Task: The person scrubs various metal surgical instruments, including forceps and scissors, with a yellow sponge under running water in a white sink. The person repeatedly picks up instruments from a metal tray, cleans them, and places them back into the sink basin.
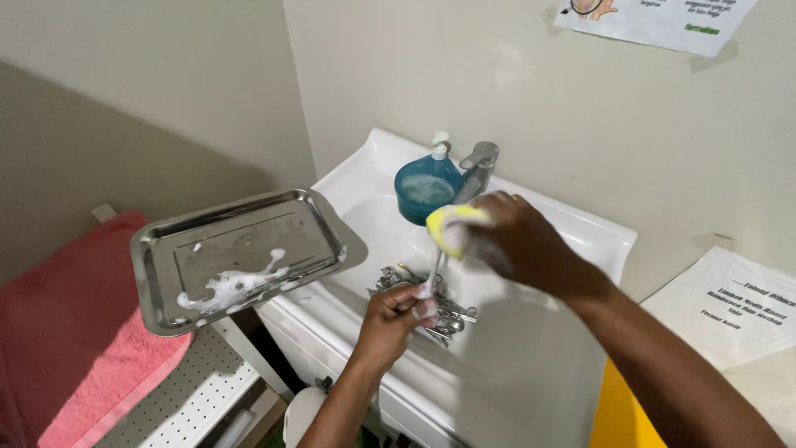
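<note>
Fingers of left hand (pixel 398 309) pinch lower end of a thin metal instrument (pixel 434 267), centre of frame, over the white sink (pixel 580 241). Fingers of right hand (pixel 518 236) squeeze a yellow sponge (pixel 452 228) w/ foam round the instrument's upper end, just above left hand. Pile of metal tools (pixel 452 315) in basin right below. Blue bowl (pixel 424 191) & tap (pixel 478 162) behind. Sudsy steel tray (pixel 240 249) at left, edge over a pink towel (pixel 83 332).

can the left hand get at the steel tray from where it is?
Probably not right now: the left hand is gripping a soapy metal instrument over the sink. The path left to the steel tray looks unobstructed once it lets go.
</note>
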